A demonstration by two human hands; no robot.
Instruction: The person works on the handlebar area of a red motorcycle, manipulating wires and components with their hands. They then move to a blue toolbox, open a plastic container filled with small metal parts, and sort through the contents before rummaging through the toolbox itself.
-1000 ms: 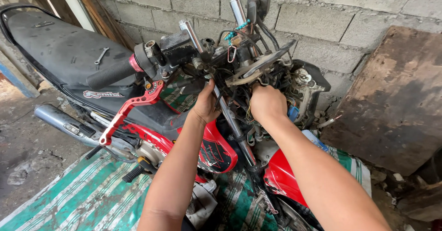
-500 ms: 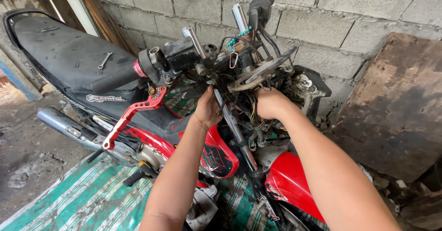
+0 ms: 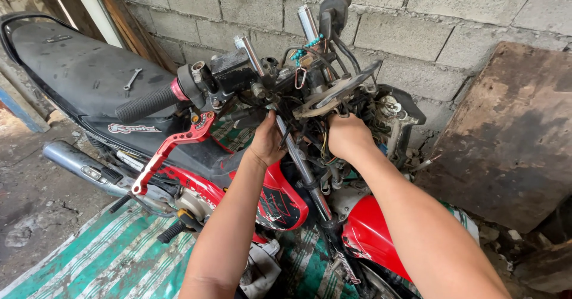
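At far left, the black matte vinyl motorcycle seat (image 3: 71, 75) is cut off by the frame edge; a small steel spanner (image 3: 132, 79) lies flat on it. Below, a dull chrome cylindrical exhaust pipe (image 3: 80, 165) runs above the green-and-white striped woven tarpaulin (image 3: 113, 257). A knurled black rubber handlebar grip (image 3: 149, 102) sits above a red anodised metal lever (image 3: 173, 147). The left hand (image 3: 267, 141) reaches into the stripped steering head, its fingers hidden behind the chrome fork tube (image 3: 301, 168); whether it grips anything cannot be determined. The right hand (image 3: 348, 135) is curled into the tangled wire harness (image 3: 325, 147) under the grey bracket, fingertips concealed; its hold cannot be confirmed. A glossy red plastic front fender (image 3: 372, 233) lies partly behind the right forearm. A rough rusted metal sheet (image 3: 506, 132) leans against the grey concrete block wall (image 3: 453, 13).
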